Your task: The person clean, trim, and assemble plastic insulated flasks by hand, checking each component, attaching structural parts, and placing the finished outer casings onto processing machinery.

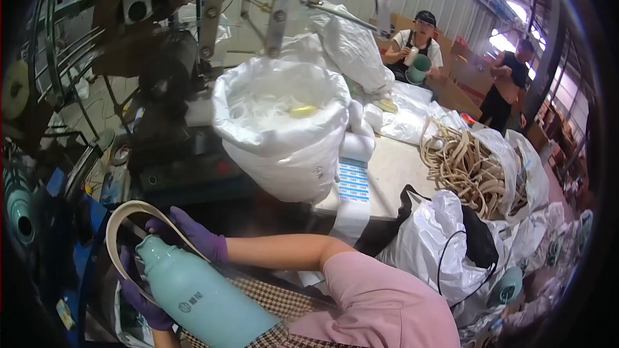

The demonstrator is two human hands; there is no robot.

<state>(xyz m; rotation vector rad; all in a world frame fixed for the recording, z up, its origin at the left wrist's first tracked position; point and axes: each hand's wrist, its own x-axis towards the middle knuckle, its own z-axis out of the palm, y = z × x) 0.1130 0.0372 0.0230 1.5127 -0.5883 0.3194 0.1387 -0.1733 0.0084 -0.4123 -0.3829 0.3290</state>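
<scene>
A teal thermos flask body lies tilted across my lap, its narrow ribbed neck pointing up and left. Around the neck, a beige handle strap arches in a wide loop. Both my hands wear purple gloves. My right hand is closed on the strap's upper right side, beside the flask neck. Lower down, my left hand wraps the strap's other side next to the flask's shoulder; part of its fingers is hidden behind the strap and flask.
Ahead stands a big white sack of translucent plastic pieces. A roll of blue-printed labels hangs over the table edge. Beige straps heap at right. Dark machinery stands at left. Two people are farther back, one holding a green container.
</scene>
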